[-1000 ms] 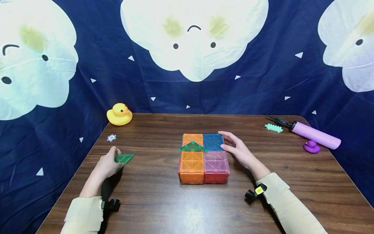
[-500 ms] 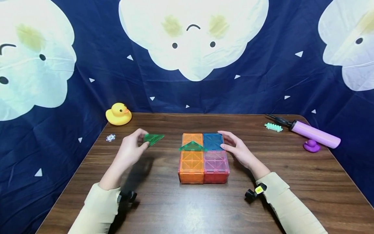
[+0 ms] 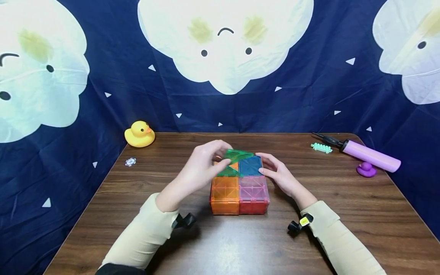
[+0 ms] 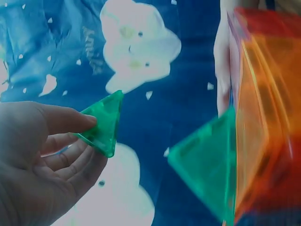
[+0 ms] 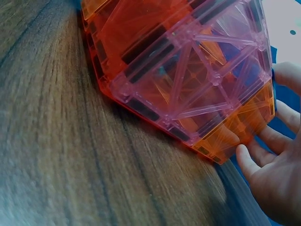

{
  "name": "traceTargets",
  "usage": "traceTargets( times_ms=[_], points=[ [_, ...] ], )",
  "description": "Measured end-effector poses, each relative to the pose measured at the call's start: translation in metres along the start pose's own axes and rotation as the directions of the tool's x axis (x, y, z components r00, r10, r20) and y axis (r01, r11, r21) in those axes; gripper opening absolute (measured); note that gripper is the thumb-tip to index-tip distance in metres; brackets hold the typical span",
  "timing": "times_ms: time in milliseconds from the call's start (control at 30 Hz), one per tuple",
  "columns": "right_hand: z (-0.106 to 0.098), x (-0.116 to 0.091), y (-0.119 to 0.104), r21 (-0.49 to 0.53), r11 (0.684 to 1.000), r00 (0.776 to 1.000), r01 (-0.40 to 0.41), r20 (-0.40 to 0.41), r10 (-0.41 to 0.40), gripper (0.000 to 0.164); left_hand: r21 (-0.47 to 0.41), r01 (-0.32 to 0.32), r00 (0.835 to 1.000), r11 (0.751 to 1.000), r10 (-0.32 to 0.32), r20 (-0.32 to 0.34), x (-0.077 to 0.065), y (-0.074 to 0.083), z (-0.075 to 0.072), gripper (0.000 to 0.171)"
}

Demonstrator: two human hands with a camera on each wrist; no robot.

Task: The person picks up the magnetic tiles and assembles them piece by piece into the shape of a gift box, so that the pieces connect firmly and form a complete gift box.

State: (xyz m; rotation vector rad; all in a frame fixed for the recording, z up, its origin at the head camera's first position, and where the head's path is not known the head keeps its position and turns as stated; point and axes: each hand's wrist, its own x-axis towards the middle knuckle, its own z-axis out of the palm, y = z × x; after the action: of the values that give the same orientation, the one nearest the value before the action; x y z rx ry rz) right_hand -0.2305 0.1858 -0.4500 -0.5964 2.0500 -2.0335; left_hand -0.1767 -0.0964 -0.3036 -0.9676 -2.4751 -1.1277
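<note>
A box of translucent magnetic tiles stands mid-table in the head view, its top made of orange tiles, a blue tile and a pink tile. One green triangular tile stands up from the box top, partly covered by my left hand in the head view. My left hand pinches a second green triangular tile between thumb and fingers, over the box's back half. My right hand rests its fingertips and thumb on the box's right side by the blue tile, near an orange side tile.
At the back left sit a yellow rubber duck and a poker chip. Off to the right lie a purple pump, a small purple duck and a mint-green toy piece. A blue cloud-print cloth hangs behind.
My left hand has carried the green triangular tile from the table's left side rightward and up over the box. My right hand has stayed at the box's right side.
</note>
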Motion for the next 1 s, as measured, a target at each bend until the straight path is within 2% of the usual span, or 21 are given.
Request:
traceTargets(
  times_ms=[100,200,467,767,1000],
  points=[
    [0.000,0.000,-0.001,0.015,1.000,1.000,-0.013,-0.002,0.013,0.054,0.011,-0.019,0.999,1.000,0.018,0.048,0.008,0.004,0.014,0.019],
    [0.000,0.001,-0.001,0.016,1.000,1.000,-0.022,-0.001,0.022,0.054,0.018,-0.008,0.996,1.000,0.006,0.093,0.014,0.004,0.027,0.018],
    [0.000,0.000,0.002,0.063,0.998,0.999,0.016,0.029,-0.017,0.056,0.075,0.027,0.982,0.997,-0.041,0.185,0.017,-0.007,0.054,0.016],
    [0.001,0.000,0.001,0.044,0.999,1.000,-0.011,0.014,0.010,0.054,0.162,0.019,0.972,0.987,-0.056,0.227,0.017,-0.016,0.061,0.014],
    [0.001,0.000,0.000,0.039,0.999,1.000,-0.025,0.009,0.024,0.053,0.150,0.031,0.972,0.988,-0.064,0.225,0.016,-0.019,0.063,0.013]
  ],
)
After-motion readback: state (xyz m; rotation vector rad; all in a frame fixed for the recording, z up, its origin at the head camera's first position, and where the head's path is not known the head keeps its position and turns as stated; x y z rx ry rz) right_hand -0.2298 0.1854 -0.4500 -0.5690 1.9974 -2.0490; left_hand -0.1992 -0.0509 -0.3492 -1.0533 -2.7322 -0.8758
